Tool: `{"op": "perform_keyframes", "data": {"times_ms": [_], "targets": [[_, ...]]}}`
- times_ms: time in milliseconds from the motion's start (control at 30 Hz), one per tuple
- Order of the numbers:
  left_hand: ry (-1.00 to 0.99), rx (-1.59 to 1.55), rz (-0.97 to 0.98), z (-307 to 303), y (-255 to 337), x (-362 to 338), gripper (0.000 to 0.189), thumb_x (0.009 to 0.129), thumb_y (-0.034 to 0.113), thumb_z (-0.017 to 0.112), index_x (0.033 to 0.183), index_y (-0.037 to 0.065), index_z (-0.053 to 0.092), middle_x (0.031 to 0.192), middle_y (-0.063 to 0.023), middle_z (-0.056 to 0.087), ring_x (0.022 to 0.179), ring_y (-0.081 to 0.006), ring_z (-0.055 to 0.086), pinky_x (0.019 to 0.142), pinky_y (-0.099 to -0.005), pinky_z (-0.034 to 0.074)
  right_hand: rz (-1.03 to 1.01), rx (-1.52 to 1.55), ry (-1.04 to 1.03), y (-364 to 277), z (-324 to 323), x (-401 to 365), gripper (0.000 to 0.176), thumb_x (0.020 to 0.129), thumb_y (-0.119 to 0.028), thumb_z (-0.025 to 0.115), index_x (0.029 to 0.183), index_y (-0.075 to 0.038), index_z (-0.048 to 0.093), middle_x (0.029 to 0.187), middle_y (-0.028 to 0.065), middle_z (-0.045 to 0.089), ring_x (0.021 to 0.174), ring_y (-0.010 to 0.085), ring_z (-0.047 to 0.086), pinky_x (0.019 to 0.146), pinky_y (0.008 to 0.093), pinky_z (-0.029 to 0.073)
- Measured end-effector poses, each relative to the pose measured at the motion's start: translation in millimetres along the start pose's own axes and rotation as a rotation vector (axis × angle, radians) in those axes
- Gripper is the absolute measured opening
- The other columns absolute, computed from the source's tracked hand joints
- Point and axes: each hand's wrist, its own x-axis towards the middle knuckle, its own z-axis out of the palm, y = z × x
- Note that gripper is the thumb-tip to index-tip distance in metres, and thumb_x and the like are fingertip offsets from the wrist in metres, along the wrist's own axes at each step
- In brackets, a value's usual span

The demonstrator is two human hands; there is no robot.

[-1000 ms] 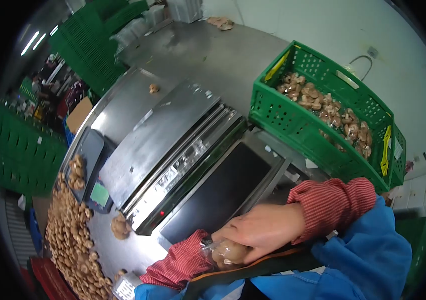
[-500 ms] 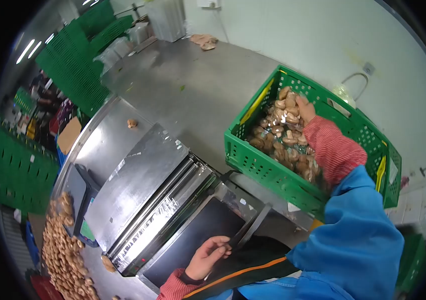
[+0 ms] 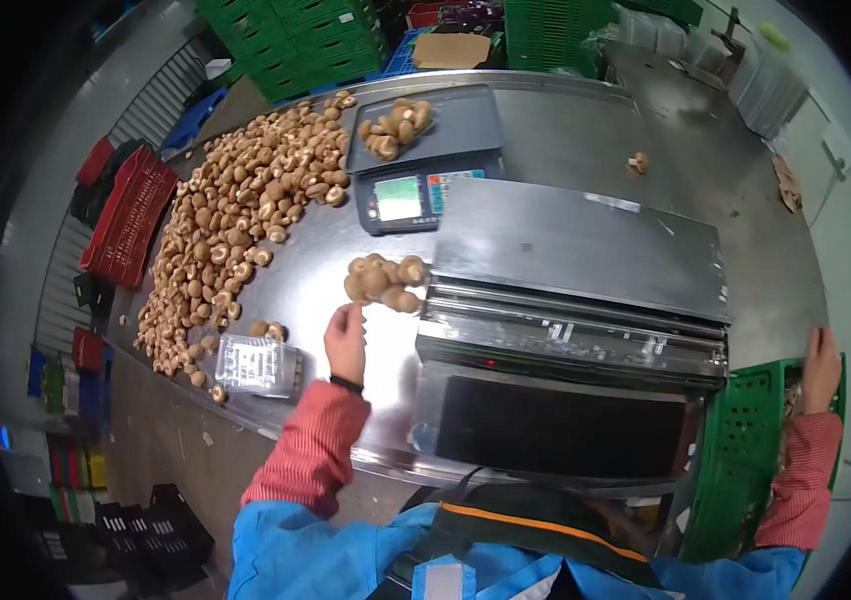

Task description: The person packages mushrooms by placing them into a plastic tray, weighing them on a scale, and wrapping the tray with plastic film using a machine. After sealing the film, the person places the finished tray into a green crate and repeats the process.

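My left hand (image 3: pixel 346 340) reaches over the steel table, fingers apart and empty, just below a small heap of brown mushrooms (image 3: pixel 384 281) that lies beside the wrapping machine (image 3: pixel 576 330). A clear plastic tray (image 3: pixel 257 364) sits to the left of that hand. My right hand (image 3: pixel 823 365) hovers at the far right over the rim of the green crate (image 3: pixel 746 450), fingers spread, nothing in it.
A large pile of loose mushrooms (image 3: pixel 236 220) covers the table's left side. A scale (image 3: pixel 426 150) with a few mushrooms on its pan stands behind the machine. Red crates (image 3: pixel 126 220) and green crates (image 3: pixel 296 40) line the floor beyond.
My view has swung from the green crate to the table's left side. My right hand let go of the mushroom pack into the crate. My left hand moved from the machine toward the small heap.
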Motion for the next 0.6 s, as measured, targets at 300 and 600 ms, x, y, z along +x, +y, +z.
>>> {"op": "perform_keyframes", "data": {"times_ms": [300,600], "targets": [[-0.377,0.665,0.006,-68.2,-159.2,203.9,0.031,0.082,0.016,0.061,0.111,0.003,0.064,0.085,-0.013,0.069,0.078,-0.0188,0.066,0.073,-0.03,0.052,-0.735,0.789,-0.319,-486.6,2.1,-63.4,0.014,0.085,-0.014,0.058,0.087,0.0,0.06,0.083,0.0196,0.064,0.077,0.0358,0.063,0.068,0.044,0.05],[-0.315,0.855,-0.108,-103.6,-111.9,129.9,0.02,0.077,0.015,0.063,0.094,0.004,0.062,0.085,-0.0169,0.067,0.085,-0.032,0.065,0.078,-0.0395,0.05,-0.693,0.28,-0.976,-649.5,101.2,-97.8,0.021,0.084,-0.014,0.059,0.095,0.002,0.067,0.092,0.022,0.066,0.088,0.0335,0.065,0.075,0.0404,0.052]]}}
